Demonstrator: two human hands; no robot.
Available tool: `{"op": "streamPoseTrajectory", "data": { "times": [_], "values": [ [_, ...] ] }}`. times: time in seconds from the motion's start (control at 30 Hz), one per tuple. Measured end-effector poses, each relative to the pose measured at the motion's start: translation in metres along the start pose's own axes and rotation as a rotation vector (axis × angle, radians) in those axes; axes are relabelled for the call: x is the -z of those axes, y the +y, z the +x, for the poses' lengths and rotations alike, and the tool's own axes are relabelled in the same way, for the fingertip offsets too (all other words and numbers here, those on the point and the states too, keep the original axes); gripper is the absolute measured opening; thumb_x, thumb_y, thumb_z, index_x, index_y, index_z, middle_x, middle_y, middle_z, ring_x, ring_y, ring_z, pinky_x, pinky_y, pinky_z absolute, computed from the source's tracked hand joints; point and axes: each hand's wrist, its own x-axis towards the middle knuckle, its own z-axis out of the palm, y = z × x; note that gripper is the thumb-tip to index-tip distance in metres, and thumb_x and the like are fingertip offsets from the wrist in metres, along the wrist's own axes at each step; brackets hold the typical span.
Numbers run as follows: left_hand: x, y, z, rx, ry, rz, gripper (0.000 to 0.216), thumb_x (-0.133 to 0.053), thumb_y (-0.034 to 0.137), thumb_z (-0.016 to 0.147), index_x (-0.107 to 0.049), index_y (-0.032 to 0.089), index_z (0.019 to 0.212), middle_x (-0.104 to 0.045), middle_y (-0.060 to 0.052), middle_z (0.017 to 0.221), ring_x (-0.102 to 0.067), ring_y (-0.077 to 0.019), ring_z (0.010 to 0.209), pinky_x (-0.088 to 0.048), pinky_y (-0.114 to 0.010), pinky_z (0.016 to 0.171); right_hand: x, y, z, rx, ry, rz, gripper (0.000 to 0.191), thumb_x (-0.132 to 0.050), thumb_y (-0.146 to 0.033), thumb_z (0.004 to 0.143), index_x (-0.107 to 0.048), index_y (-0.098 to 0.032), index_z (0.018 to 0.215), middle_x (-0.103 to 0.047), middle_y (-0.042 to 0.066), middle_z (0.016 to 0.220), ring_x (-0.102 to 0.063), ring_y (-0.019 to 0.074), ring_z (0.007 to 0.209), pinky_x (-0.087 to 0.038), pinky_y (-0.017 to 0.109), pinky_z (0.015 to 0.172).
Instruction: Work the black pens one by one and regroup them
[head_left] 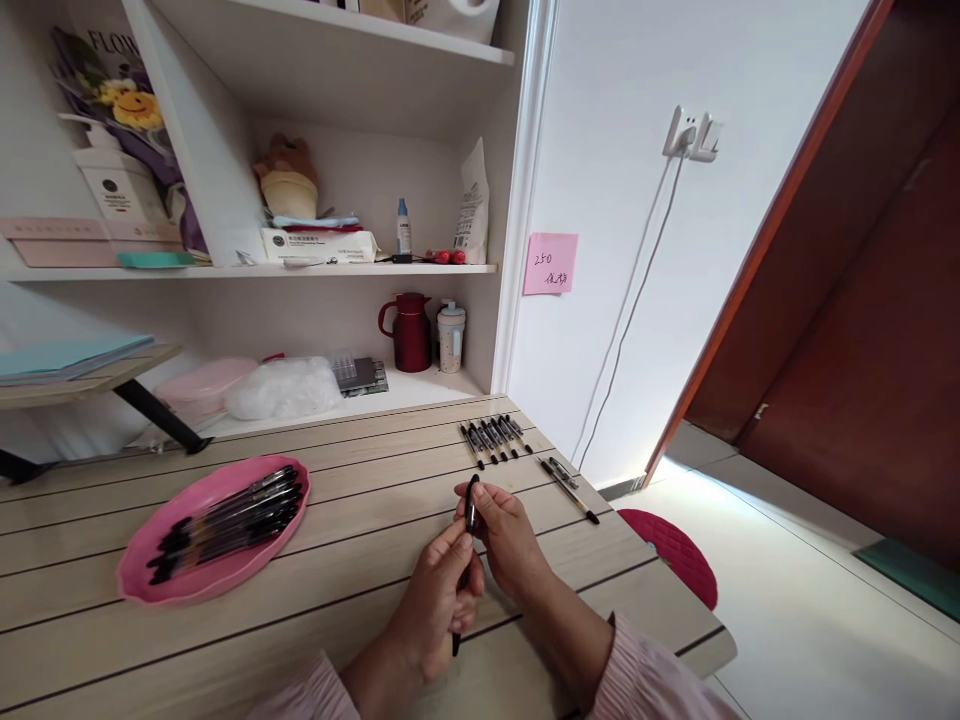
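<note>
Both hands are closed on one black pen above the front middle of the table. My left hand (439, 592) wraps the pen's lower part, and the tip end pokes out below the fingers. Pinched at the upper end of the pen (471, 500) is my right hand (510, 535), thumb and fingers around it. Beyond the hands, several pens (495, 438) lie side by side in a row. To the right rest a pen without its outer parts (574, 492) and a clear piece beside it. A pink oval tray (135, 560) at the left holds many black pens (232, 520).
The striped wooden table (360, 620) ends at a rounded right corner, with a red round stool (667, 545) beyond it. Behind stand white shelves with a dark red jug (412, 335) and a light cup (451, 338). A small raised stand (97, 375) sits at the left.
</note>
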Motion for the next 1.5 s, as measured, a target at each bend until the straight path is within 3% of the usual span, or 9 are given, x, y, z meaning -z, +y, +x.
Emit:
{"op": "streamPoseTrajectory", "data": {
  "times": [0.2,0.43,0.57,0.7,0.8,0.9,1.1,1.5],
  "values": [
    [-0.002,-0.002,-0.001,-0.031,-0.009,-0.003,0.023,-0.052,0.042,0.076,-0.049,0.02,0.08,-0.045,0.007,0.052,-0.02,-0.0002,0.032,-0.014,-0.015,0.032,0.002,-0.006,0.001,0.025,-0.014,-0.021,0.036,-0.057,-0.047,0.073,-0.062,-0.014,0.087,-0.057,0.0,0.062,-0.044,0.0061,0.048,-0.029,0.017,0.041],
    [0.001,0.0,-0.002,0.068,-0.049,-0.018,0.025,-0.054,0.039,0.075,-0.053,0.018,0.089,-0.045,0.008,0.05,-0.025,-0.0007,0.03,-0.014,-0.015,0.032,0.013,-0.009,0.015,0.052,0.232,0.128,0.041,-0.058,-0.05,0.067,-0.058,-0.021,0.096,-0.058,-0.001,0.073,-0.051,0.0077,0.054,-0.037,0.019,0.048],
    [0.003,0.001,0.0,0.073,-0.013,-0.039,0.026,-0.052,0.037,0.076,-0.052,0.019,0.095,-0.045,0.008,0.051,-0.024,-0.0006,0.03,-0.013,-0.015,0.031,0.035,-0.009,0.021,-0.052,0.242,-0.191,0.029,-0.058,-0.04,0.066,-0.058,-0.018,0.084,-0.054,-0.002,0.067,-0.051,0.0084,0.052,-0.036,0.02,0.048],
    [0.004,0.002,0.0,0.078,-0.025,-0.022,0.027,-0.052,0.037,0.076,-0.052,0.018,0.096,-0.046,0.007,0.052,-0.026,-0.0008,0.03,-0.014,-0.015,0.031,0.075,-0.029,0.023,-0.024,0.152,-0.864,0.013,-0.05,-0.027,0.068,-0.058,-0.017,0.068,-0.053,-0.001,0.057,-0.052,0.0127,0.055,-0.035,0.023,0.052],
    [0.003,0.002,-0.001,0.083,-0.038,0.004,0.027,-0.051,0.037,0.076,-0.052,0.018,0.095,-0.047,0.007,0.051,-0.026,-0.001,0.031,-0.014,-0.015,0.031,0.101,-0.05,0.022,0.03,0.29,-1.415,0.012,-0.049,-0.023,0.069,-0.059,-0.017,0.067,-0.059,0.003,0.065,-0.054,0.0161,0.065,-0.032,0.025,0.055],
    [0.003,0.002,-0.002,0.079,-0.047,0.017,0.027,-0.05,0.037,0.077,-0.053,0.018,0.095,-0.046,0.007,0.051,-0.026,-0.0011,0.031,-0.014,-0.015,0.031,0.112,-0.059,0.023,-0.021,0.364,-1.698,0.013,-0.05,-0.023,0.072,-0.06,-0.019,0.077,-0.063,0.006,0.079,-0.056,0.0192,0.076,-0.031,0.026,0.057],
    [0.005,0.001,-0.002,0.078,-0.054,0.023,0.028,-0.05,0.039,0.077,-0.053,0.018,0.095,-0.046,0.007,0.051,-0.026,-0.0011,0.031,-0.013,-0.015,0.031,0.112,-0.046,0.022,-0.09,0.267,-1.886,0.017,-0.049,-0.025,0.077,-0.057,-0.017,0.09,-0.062,0.009,0.094,-0.056,0.0215,0.088,-0.033,0.027,0.064],
    [0.006,0.001,0.0,0.085,-0.064,0.017,0.028,-0.049,0.038,0.078,-0.053,0.019,0.097,-0.047,0.007,0.053,-0.027,-0.0011,0.031,-0.014,-0.016,0.032,0.108,-0.046,0.012,-0.112,0.294,-1.903,0.026,-0.044,-0.035,0.08,-0.057,-0.015,0.093,-0.061,0.011,0.095,-0.056,0.0224,0.088,-0.036,0.029,0.068]
  ]
}}
